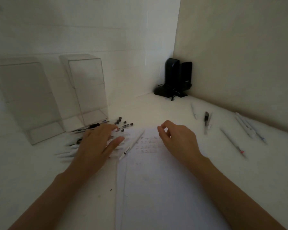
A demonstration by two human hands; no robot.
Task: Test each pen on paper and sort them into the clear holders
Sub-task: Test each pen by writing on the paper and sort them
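Two hands: a person is reaching over a white desk, seen from above.
Left hand: is lying flat on a pile of pens, fingers straight and spread, gripping none of them.
Right hand: is hovering over the far end of the paper, fingers loosely curled, thumb and forefinger close together, holding nothing.
Pile: is sitting left of the paper, just in front of the clear holders at the desk's back left.
White pen: is lying along the paper's left edge, its long axis running from near-left to far-right.
Deciding relation: this pen is lying between the hands, just beside the left thumb, so the left hand is looking nearer for the next pick.
Loose pens: are lying toward the desk's right edge, apart from the right hand.
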